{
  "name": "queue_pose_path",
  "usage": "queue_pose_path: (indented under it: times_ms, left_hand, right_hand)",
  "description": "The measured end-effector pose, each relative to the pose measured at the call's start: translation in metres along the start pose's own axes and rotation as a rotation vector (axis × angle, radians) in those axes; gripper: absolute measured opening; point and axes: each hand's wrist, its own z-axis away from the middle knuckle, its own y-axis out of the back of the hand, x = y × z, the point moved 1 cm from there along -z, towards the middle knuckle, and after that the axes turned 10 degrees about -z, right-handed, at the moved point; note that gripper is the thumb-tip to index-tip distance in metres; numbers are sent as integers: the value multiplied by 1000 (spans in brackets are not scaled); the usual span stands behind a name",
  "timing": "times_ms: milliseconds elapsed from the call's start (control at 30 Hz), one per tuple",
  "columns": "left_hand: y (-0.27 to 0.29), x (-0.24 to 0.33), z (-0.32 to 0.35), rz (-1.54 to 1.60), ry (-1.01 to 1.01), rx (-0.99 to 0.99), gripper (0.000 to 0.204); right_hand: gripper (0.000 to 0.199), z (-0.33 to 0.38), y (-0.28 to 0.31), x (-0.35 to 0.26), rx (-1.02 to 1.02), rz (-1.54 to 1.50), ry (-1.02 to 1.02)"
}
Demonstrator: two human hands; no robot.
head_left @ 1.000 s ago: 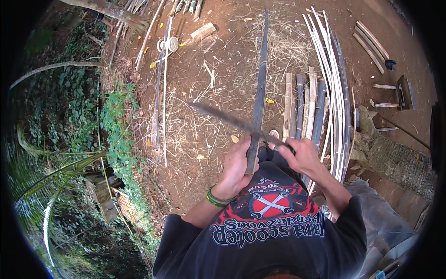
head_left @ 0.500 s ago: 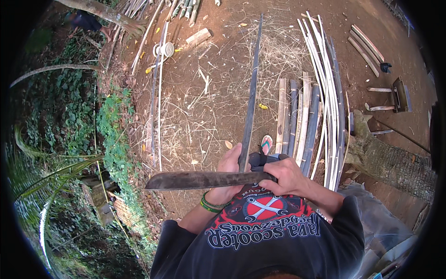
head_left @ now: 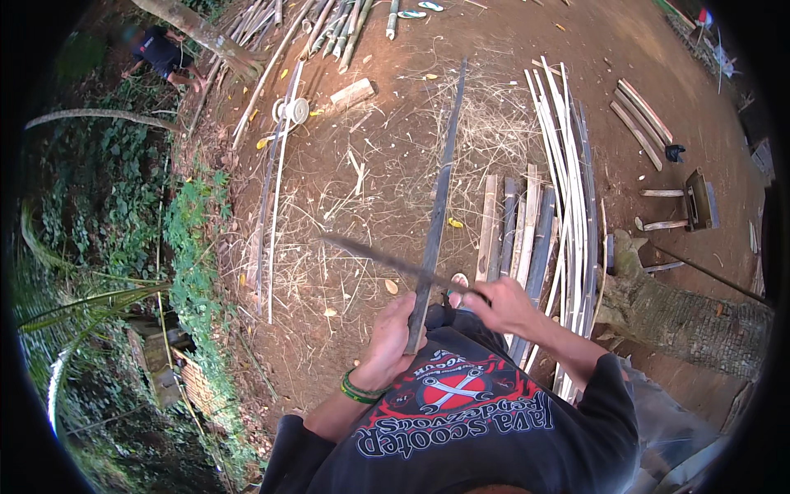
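Note:
My left hand [head_left: 390,336] is closed round the near end of a long dark bamboo strip [head_left: 442,193], which points away from me over the ground. In my right hand [head_left: 504,303] is the handle of a machete [head_left: 380,256]. Its dark blade reaches to the left and crosses the strip just beyond my left hand; whether the edge touches the strip I cannot tell. A green and yellow bracelet circles my left wrist.
White and dark bamboo strips [head_left: 570,181] lie in a long bundle to the right, beside split bamboo pieces [head_left: 527,222]. A tree trunk [head_left: 683,305] stands at right. Shavings litter the brown ground. At far left, a person [head_left: 160,56] is near green plants.
The machete has moved away from my body and swung from lying level across the strip's near end to a slant. My left hand has shifted slightly nearer to me with the strip.

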Motion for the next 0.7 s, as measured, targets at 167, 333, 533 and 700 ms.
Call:
queue_pose_path:
  times_ms: [167,333,533,700]
  left_hand:
    - [5,-9,-3,72,-53,-36,22]
    - [0,-4,0,-8,-4,-24,22]
    - [3,-4,-2,82,-25,-30,20]
    - [6,-8,-4,71,-13,-74,21]
  right_hand:
    - [41,12,-3,-2,-115,-3,133]
    - [37,-5,17,7,-111,46,-13]
    - [39,1,11,46,-89,92,82]
    - [41,-11,29,12,-121,-69,-156]
